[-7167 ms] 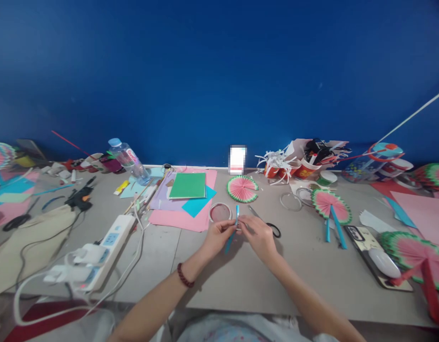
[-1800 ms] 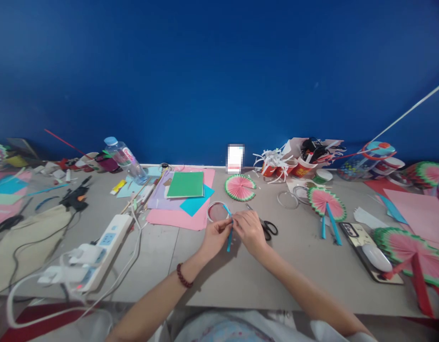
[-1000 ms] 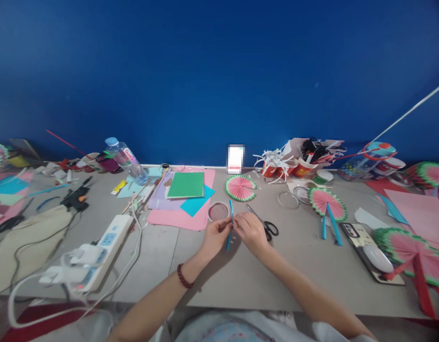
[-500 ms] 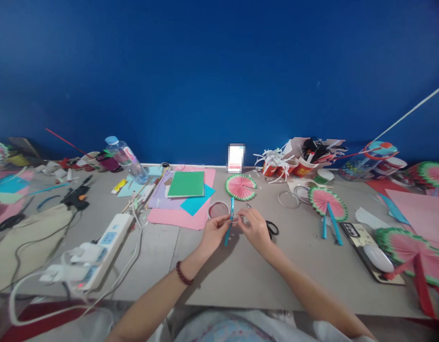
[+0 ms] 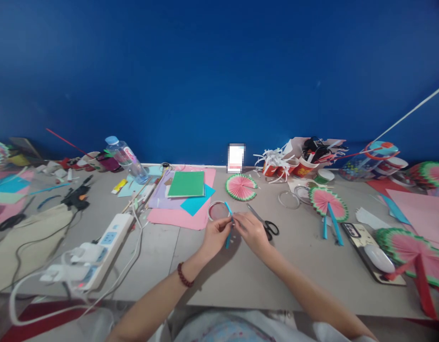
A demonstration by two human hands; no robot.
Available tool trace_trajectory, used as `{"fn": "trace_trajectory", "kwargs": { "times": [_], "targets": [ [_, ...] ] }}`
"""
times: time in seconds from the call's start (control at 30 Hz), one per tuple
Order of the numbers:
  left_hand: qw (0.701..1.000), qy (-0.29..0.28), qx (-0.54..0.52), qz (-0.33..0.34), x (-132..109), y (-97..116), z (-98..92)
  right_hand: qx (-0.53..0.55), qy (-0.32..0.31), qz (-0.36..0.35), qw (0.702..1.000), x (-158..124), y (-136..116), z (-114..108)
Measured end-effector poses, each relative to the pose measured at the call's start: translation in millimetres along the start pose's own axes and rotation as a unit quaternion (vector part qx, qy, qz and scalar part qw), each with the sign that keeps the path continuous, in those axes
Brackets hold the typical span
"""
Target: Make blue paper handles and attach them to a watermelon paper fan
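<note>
Pinching fingertips of the left hand [image 5: 216, 235] and right hand [image 5: 253, 232] meet on a thin blue strip [image 5: 228, 239], its ends showing beyond and below the grip; black-handled scissors [image 5: 266, 225] lie just right, a round pink-and-green paper fan [image 5: 241, 187] farther ahead
</note>
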State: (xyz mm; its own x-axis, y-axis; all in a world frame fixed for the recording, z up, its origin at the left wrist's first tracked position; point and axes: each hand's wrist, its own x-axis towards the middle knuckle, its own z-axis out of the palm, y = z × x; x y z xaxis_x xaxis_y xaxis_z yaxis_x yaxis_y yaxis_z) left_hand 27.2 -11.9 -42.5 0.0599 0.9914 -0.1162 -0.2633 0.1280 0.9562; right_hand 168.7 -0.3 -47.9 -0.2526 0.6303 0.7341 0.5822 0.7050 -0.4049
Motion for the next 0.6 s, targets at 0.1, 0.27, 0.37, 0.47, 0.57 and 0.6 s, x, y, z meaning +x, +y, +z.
{"fn": "trace_trajectory", "kwargs": {
  "times": [0.1, 0.27, 0.37, 0.47, 0.57, 0.6],
  "targets": [
    [1.0, -0.015, 0.015, 0.018, -2.5, -1.1, -0.6, -0.025, -0.012, -0.022, 0.999, -3.4, -0.7, 1.8],
    [1.0, -0.015, 0.022, 0.01, -1.0, -4.2, -1.8, 0.004, -0.007, 0.013, 1.0, -3.8, -0.9, 3.3],
    [1.0, -0.015, 0.011, 0.01, 1.1, -6.5, -2.5, 0.042, -0.005, 0.041, 0.998, -1.1, -0.3, 1.8],
    [0.999, -0.022, 0.016, 0.02, 1.3, -8.0, -3.1, 0.058, -0.01, 0.045, 0.997, 1.0, 0.9, -0.4],
    [0.999, -0.019, 0.031, 0.026, 0.4, -8.1, -3.3, 0.07, -0.019, 0.04, 0.997, 2.4, 2.1, -2.4],
    [0.999, -0.018, 0.036, 0.027, 0.1, -7.8, -3.3, 0.074, -0.022, 0.036, 0.996, 2.7, 2.4, -3.0]
  ]
}}
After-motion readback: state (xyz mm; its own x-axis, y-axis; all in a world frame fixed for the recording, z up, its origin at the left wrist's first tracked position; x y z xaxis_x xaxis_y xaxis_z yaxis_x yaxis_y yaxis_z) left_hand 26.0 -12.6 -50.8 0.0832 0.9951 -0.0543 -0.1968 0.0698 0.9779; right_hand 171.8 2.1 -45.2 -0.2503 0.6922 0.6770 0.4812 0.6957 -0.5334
